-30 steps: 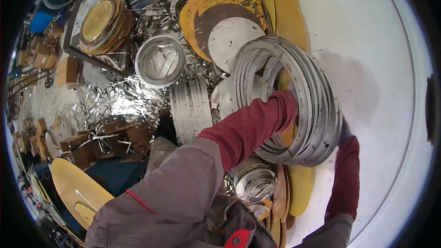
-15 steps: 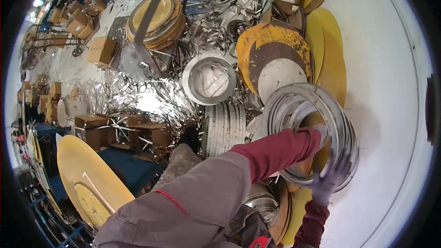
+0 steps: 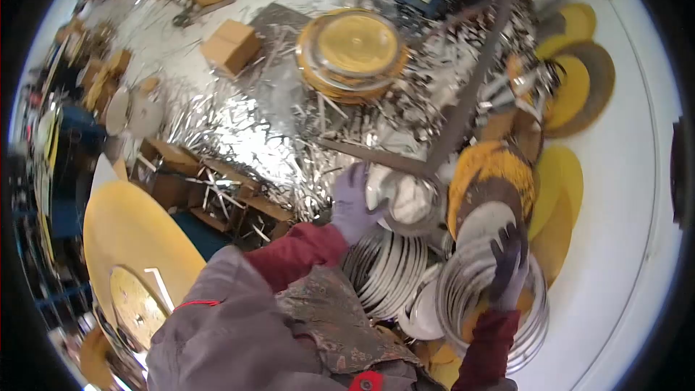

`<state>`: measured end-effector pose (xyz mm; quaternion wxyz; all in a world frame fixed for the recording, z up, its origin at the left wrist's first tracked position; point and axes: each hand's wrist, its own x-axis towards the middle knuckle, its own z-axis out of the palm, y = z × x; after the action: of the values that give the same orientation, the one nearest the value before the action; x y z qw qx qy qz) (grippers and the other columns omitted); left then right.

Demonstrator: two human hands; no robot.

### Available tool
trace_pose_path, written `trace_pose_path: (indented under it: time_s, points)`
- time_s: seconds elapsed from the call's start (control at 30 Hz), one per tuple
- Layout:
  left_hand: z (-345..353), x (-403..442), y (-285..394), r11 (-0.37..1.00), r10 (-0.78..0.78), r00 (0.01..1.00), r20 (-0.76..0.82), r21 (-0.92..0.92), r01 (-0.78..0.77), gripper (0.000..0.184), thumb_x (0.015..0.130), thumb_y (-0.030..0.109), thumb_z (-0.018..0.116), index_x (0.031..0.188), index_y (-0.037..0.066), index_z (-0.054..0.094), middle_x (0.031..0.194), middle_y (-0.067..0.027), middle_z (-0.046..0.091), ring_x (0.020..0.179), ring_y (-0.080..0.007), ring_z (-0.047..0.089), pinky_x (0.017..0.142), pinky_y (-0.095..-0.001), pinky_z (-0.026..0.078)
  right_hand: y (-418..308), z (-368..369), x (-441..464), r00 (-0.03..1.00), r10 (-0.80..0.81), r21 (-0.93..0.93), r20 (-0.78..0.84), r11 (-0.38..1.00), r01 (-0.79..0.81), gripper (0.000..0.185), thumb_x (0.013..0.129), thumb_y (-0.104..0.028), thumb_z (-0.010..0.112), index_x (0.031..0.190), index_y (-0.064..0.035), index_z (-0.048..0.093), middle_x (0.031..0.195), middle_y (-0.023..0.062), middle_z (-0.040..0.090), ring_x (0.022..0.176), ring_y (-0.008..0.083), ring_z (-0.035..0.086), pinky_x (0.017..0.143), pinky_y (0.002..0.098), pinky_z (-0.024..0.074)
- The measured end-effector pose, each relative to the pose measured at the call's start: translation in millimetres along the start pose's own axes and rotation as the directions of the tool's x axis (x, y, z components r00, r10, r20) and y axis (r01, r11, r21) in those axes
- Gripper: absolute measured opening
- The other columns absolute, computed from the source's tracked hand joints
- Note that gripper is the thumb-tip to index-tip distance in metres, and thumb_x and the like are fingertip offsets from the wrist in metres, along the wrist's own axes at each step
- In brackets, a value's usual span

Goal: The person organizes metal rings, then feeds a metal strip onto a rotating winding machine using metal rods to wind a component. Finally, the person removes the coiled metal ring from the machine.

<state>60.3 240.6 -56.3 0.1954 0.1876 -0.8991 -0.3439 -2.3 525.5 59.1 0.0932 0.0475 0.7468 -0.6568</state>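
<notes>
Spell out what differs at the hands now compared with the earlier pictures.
The left hand has left the loose rings near the wall and moved left beside the round metal piece. The right hand has shifted to the rings' far side; they look lower. The yellow-topped stack seems unchanged.

The right hand (image 3: 510, 268) partly hides the blurred metal rings (image 3: 450, 291).
</notes>
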Motion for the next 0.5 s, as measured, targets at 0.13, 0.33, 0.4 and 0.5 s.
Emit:
trace_pose_path:
  time_s: [0.13, 0.33, 0.4, 0.5]
  points:
    - [22.4, 62.7, -14.1, 0.994, 0.096, 0.927, 0.363, 0.019, -0.11, 0.088, 0.063, 0.034, 0.073, 0.132, 0.002, 0.031, 0.118, -0.0163, 0.048, 0.114, -0.0351, 0.042, 0.104, -0.0438, 0.024, -3.6, 124.9, 91.7, 0.978, 0.058, 0.058, 0.201, 0.996, -0.071, 0.038, 0.089, -0.021, 0.051, 0.123, -0.0066, 0.043, 0.118, 0.0108, 0.048, 0.102, 0.0232, 0.051, 0.083, 0.0381, 0.0445]
    - [69.6, 97.4, -21.6, 0.98, 0.106, 0.794, 0.598, -0.199, 0.02, 0.036, 0.064, 0.018, 0.063, 0.099, 0.018, 0.06, 0.103, -0.0085, 0.057, 0.099, -0.0266, 0.052, 0.091, -0.0402, 0.034, -51.6, 225.2, 116.4, 0.968, 0.198, -0.198, -0.156, 0.954, -0.227, 0.011, 0.082, -0.015, 0.057, 0.083, -0.0081, 0.049, 0.059, 0.0001, 0.05, 0.041, 0.01, 0.046, 0.036, 0.0219, 0.0377]
    - [72.7, 107.1, -20.2, 0.976, 0.114, 0.805, 0.582, -0.219, 0.02, 0.026, 0.064, 0.017, 0.061, 0.09, 0.019, 0.063, 0.098, -0.0074, 0.057, 0.096, -0.0265, 0.053, 0.088, -0.0394, 0.034, -49.4, 213.8, 129.8, 0.972, 0.19, -0.323, -0.136, 0.919, -0.225, 0.014, 0.082, -0.019, 0.059, 0.085, -0.0064, 0.053, 0.061, -0.0011, 0.05, 0.046, 0.0077, 0.047, 0.036, 0.0209, 0.0364]
    - [87.0, 117.8, -9.6, 0.983, 0.074, 0.819, 0.569, -0.18, 0.036, 0.018, 0.065, 0.018, 0.06, 0.083, 0.019, 0.063, 0.09, -0.0058, 0.058, 0.093, -0.027, 0.053, 0.088, -0.0405, 0.033, -47.3, 205.8, 151.4, 0.968, 0.227, -0.281, -0.105, 0.927, -0.248, 0.017, 0.081, -0.022, 0.06, 0.082, -0.0076, 0.051, 0.058, -0.0006, 0.047, 0.041, 0.0081, 0.043, 0.035, 0.0212, 0.0344]
